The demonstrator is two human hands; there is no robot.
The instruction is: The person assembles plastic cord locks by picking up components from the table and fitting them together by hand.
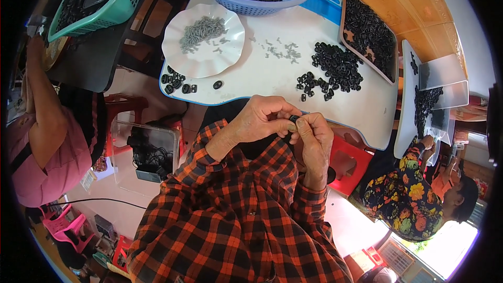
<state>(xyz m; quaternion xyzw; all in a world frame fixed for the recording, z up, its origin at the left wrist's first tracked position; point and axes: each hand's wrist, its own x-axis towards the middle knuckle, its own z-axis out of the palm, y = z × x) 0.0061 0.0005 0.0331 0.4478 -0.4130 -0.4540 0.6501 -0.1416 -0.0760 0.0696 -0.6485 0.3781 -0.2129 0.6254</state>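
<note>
A small black plastic piece [294,118] is pinched between my two hands just over the near edge of the white table [262,81]. My left hand [260,119] grips it from the left, thumb and fingertips together. From the other side, the closed fingertips of my right hand [315,144] meet it; whether a grey bit is in them too is hidden. Beyond my hands lie loose short grey pieces [283,51] and a pile of black pieces [338,68] with holes. A white wavy-rimmed plate [173,47] holds many grey pieces [201,30]. Several black pieces [174,80] sit near the table's left corner.
A blue basket [251,6] of black pieces stands at the back, a shallow tray [343,21] of them at the back right. A green basket [112,20] is at far left. One person [52,141] sits left, another [406,194] right. A red stool [346,162] is nearby.
</note>
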